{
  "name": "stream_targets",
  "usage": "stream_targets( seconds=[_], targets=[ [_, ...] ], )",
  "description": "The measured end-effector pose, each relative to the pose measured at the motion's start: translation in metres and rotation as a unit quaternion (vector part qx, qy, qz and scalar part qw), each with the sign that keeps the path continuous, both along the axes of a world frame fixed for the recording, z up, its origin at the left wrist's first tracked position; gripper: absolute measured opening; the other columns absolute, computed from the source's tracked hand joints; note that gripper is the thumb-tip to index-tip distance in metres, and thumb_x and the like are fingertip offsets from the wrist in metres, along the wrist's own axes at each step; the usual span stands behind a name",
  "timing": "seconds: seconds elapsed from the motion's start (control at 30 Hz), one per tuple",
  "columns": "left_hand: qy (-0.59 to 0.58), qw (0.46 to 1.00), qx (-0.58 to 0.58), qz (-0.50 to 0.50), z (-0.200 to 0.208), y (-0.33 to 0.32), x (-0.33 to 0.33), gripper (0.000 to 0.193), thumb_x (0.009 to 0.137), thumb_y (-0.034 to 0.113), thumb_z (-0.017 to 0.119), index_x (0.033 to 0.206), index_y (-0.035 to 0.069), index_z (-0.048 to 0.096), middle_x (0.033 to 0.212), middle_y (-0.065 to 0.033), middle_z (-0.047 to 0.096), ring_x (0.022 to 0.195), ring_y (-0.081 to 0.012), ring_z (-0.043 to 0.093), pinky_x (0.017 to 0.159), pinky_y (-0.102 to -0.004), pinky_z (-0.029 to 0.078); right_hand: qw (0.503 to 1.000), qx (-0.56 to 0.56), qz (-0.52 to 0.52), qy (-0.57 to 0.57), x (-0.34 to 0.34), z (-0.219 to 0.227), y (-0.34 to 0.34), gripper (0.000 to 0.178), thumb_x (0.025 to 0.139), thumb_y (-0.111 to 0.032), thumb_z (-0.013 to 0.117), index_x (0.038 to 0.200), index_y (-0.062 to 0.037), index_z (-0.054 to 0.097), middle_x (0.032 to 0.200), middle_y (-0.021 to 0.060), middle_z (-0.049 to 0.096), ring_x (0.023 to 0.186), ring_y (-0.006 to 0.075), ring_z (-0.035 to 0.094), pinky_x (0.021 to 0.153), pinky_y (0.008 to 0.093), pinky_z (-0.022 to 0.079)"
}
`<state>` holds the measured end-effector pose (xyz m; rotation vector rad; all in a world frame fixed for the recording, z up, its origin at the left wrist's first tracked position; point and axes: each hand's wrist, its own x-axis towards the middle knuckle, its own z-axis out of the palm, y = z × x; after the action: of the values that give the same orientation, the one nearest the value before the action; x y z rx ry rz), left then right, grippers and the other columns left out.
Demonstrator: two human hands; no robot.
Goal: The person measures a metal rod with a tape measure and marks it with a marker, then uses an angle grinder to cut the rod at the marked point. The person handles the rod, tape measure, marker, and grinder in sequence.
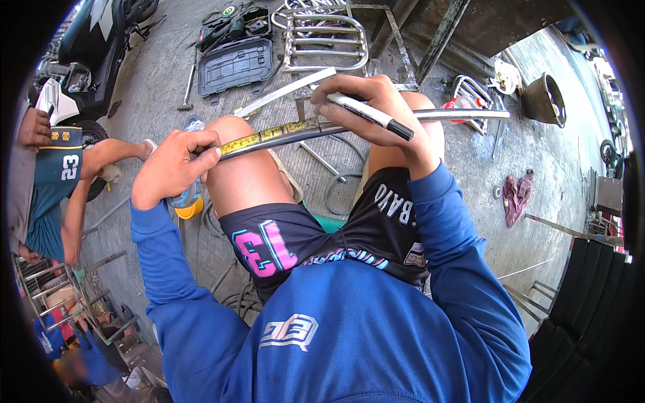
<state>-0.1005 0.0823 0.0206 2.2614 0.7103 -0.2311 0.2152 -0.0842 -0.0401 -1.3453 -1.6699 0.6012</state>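
Note:
A shiny metal tube (463, 114) lies across my knees, running from my left hand out past my right wrist. Along its top stretches the yellow tape measure blade (262, 139). My left hand (173, 164) is closed at the left end, thumb and fingers pinching the blade against the tube. Closed around a white marker (359, 111) with a black end, my right hand (376, 94) rests over the tube where the blade reaches it. The marker's other end is hidden by the fingers.
Ahead on the concrete lie an open black tool case (235, 65), a hammer (186, 94) and a bent-tube metal rack (326, 43). A brown pot (545, 99) and a crumpled cloth (519, 198) are at right. Another person (50, 161) sits close on the left, near a motorcycle (94, 50).

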Motion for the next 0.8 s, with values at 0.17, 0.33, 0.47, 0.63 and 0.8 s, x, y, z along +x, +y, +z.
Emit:
stream_targets(
  seconds=[0.17, 0.33, 0.47, 0.63, 0.8],
  targets=[
    [-0.008, 1.000, -0.014, -0.016, -0.001, 0.006, 0.001, 0.021, 0.099, 0.017, 0.063, 0.090, -0.002, 0.063, 0.067, -0.0096, 0.061, 0.061, -0.0176, 0.067, 0.061, -0.0364, 0.050, 0.998, -0.001, 0.064, 0.007, 0.007, -0.001, 0.005, 0.021, 0.097, -0.016, 0.075, 0.116, -0.0063, 0.077, 0.106, 0.0115, 0.080, 0.098, 0.0280, 0.078, 0.087, 0.0389, 0.061],
    [0.012, 1.000, -0.015, -0.001, 0.001, 0.007, 0.001, 0.021, 0.099, 0.017, 0.063, 0.091, -0.003, 0.064, 0.067, -0.0112, 0.063, 0.061, -0.0189, 0.067, 0.061, -0.0365, 0.051, 0.997, 0.010, 0.073, -0.013, 0.010, 0.000, 0.007, 0.022, 0.098, -0.018, 0.076, 0.116, -0.0065, 0.076, 0.107, 0.0105, 0.080, 0.099, 0.0280, 0.078, 0.088, 0.0392, 0.060],
    [0.002, 1.000, -0.014, 0.008, 0.000, 0.004, 0.003, 0.021, 0.097, 0.017, 0.064, 0.092, -0.003, 0.065, 0.066, -0.0134, 0.063, 0.060, -0.0208, 0.066, 0.062, -0.0368, 0.050, 0.997, -0.019, 0.076, 0.016, 0.009, 0.003, 0.006, 0.021, 0.097, -0.017, 0.076, 0.116, -0.0063, 0.076, 0.105, 0.0115, 0.080, 0.098, 0.0285, 0.078, 0.087, 0.0391, 0.060],
    [0.006, 0.999, 0.048, 0.002, 0.000, -0.003, 0.002, 0.022, 0.095, 0.018, 0.067, 0.088, -0.003, 0.063, 0.066, -0.0159, 0.062, 0.056, -0.0225, 0.061, 0.059, -0.0386, 0.046, 0.997, 0.002, 0.082, 0.009, 0.008, 0.002, 0.007, 0.020, 0.098, -0.015, 0.076, 0.115, -0.0048, 0.075, 0.104, 0.0118, 0.079, 0.097, 0.0267, 0.078, 0.086, 0.0383, 0.060],
    [0.029, 0.995, 0.093, 0.023, 0.000, -0.008, 0.002, 0.029, 0.094, 0.023, 0.070, 0.088, -0.004, 0.063, 0.067, -0.0203, 0.061, 0.058, -0.0312, 0.059, 0.059, -0.0426, 0.045, 0.995, -0.016, 0.096, 0.032, 0.007, 0.000, 0.008, 0.020, 0.097, -0.012, 0.077, 0.114, -0.0042, 0.075, 0.102, 0.0101, 0.079, 0.093, 0.0232, 0.077, 0.083, 0.0350, 0.059]
  ],
)
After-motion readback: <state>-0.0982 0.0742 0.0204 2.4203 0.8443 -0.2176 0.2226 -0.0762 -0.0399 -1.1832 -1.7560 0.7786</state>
